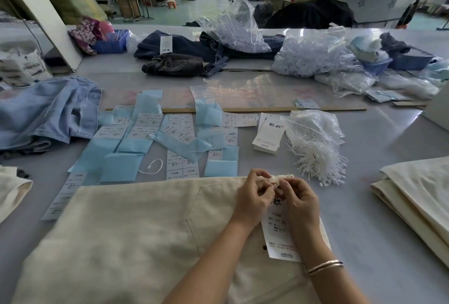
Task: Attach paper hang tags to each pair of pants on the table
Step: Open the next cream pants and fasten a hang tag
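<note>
Cream pants [136, 226] lie flat across the table [379, 206] before you, a white tag [279, 235] resting on them by the back pocket. Your left hand [252, 199] and right hand [300, 200] meet at the waistband, fingers curled, pinching a thin white loop [275, 183] above the tag.

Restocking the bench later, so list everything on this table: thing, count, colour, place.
Cream pants: one, cream, front centre under the hands.
Hang tag: one, white, on the cream pants by the waistband.
Tag stack: one, white, centre right.
String fasteners: one open bag, white, right of the tag stack.
Size stickers: many, white on blue backing, centre.
Light jeans: one heap, pale blue, left.
Dark jeans: a few, navy, far centre.
Folded cream cloth: one pile, right edge.
Left hand, right hand: pinching the waistband loop.
</note>
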{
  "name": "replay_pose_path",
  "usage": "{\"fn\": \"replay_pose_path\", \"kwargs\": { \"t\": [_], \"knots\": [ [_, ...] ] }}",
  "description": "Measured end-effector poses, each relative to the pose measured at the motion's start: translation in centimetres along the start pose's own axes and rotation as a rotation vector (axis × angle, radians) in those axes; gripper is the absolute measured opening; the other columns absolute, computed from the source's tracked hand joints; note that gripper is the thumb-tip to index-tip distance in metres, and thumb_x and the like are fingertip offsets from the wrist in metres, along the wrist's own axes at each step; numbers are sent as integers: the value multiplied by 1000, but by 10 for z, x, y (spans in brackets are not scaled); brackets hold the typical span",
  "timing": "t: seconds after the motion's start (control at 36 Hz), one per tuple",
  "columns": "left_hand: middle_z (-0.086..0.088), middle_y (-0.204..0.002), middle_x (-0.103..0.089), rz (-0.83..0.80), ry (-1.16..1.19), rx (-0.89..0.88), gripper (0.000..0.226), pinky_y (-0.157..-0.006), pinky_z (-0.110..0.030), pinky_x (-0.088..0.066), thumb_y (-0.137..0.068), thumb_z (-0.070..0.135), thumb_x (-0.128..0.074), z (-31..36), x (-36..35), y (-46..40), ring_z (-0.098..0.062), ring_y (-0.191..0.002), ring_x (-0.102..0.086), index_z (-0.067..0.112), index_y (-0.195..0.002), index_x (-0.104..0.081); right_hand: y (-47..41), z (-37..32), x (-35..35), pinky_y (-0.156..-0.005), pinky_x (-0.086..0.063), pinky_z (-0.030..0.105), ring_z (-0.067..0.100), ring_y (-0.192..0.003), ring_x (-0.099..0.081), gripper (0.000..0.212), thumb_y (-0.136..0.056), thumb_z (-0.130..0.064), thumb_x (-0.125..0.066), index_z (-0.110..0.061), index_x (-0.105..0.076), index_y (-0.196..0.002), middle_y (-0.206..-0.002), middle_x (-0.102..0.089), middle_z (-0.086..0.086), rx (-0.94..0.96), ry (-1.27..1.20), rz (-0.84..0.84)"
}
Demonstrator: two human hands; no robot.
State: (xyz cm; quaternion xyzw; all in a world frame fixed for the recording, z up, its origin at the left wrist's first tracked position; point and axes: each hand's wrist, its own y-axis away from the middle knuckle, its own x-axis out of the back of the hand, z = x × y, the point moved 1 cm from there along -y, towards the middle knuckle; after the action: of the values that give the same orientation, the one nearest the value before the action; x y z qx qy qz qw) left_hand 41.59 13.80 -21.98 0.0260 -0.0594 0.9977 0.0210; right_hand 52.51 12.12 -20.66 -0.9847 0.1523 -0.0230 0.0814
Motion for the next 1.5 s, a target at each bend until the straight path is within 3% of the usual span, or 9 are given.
{"fn": "replay_pose_path", "kwargs": {
  "t": [0.17, 0.31, 0.42, 0.56, 0.67, 1.03, 1.25, 1.39, 1.5],
  "knots": [
    [-10, -78, -72, 12, -24, -7, 23, -76, -42, -54, -89, 2, -56, 1, 1, 1, -22, -73, -66, 24, -96, -52, -1, 1, 0, -60, -52, 19, 7, -64, -66, 25, -90, -12, -62, -33, -71, -78, -74, -71, -3, -10, 26, -18],
    [-13, -78, -70, 10, -45, -24, 22, -77, -48, -54, -87, 5, -56, 3, 1, 2, -30, -75, -66, 24, -97, -52, -3, 6, 2, -65, -52, 34, 14, -66, -66, 20, -91, -17, -61, -28, -72, -78, -74, -71, 2, -68, -4, -35],
    [-15, -76, -69, -1, -39, -39, 18, -76, -52, -53, -84, 12, -54, 4, 1, 3, -34, -74, -64, 24, -97, -52, -4, 7, 2, -63, -51, 34, 15, -65, -65, 19, -91, -18, -60, -25, -72, -78, -73, -71, 5, -86, -26, -37],
    [-12, -77, -71, 9, -47, -48, 16, -79, -51, -53, -82, 18, -53, 2, 0, 1, -34, -78, -66, 24, -96, -51, -5, 8, 2, -67, -50, 42, 23, -67, -62, 18, -92, -18, -59, -19, -71, -77, -76, -67, 16, -80, -36, -50],
    [-10, -77, -71, 12, -39, -45, 15, -80, -50, -53, -82, 18, -54, 0, 0, 1, -32, -79, -67, 25, -95, -52, -5, 10, 3, -70, -52, 46, 26, -70, -63, 17, -92, -20, -59, -20, -71, -79, -77, -69, 13, -81, -18, -58],
    [-8, -77, -69, 8, -46, -17, 23, -81, -44, -55, -89, 1, -56, -1, 1, 0, -20, -74, -66, 21, -96, -47, -4, 8, 1, -60, -52, 21, 11, -66, -66, 19, -89, -13, -63, -23, -73, -77, -76, -71, 1, -28, 11, -72],
    [-6, -80, -67, 22, -132, 12, 20, -77, -34, -53, -90, 6, -59, 0, 3, 0, -13, -73, -61, 19, -95, -44, -5, 6, -1, -58, -45, 9, -2, -64, -62, 12, -88, -5, -63, -10, -72, -81, -72, -70, -3, 66, 131, -104],
    [-6, -98, -70, -1, -156, -13, 17, -91, -32, -52, -93, 4, -55, 9, 3, 5, -15, -96, -67, 12, -106, -48, -5, 11, 2, -59, -49, 18, 8, -65, -64, 10, -91, -12, -60, -16, -67, -84, -75, -69, -2, 1, 73, -9],
    [4, -120, -60, -103, -266, -165, 32, -95, -19, -48, -90, -1, -53, 15, 20, 30, -5, -108, -60, 10, -120, -55, -4, 14, 11, -52, -49, 18, 7, -60, -57, 9, -94, -18, -56, -19, -62, -87, -75, -66, 1, -94, -91, 89]
  ]
}}
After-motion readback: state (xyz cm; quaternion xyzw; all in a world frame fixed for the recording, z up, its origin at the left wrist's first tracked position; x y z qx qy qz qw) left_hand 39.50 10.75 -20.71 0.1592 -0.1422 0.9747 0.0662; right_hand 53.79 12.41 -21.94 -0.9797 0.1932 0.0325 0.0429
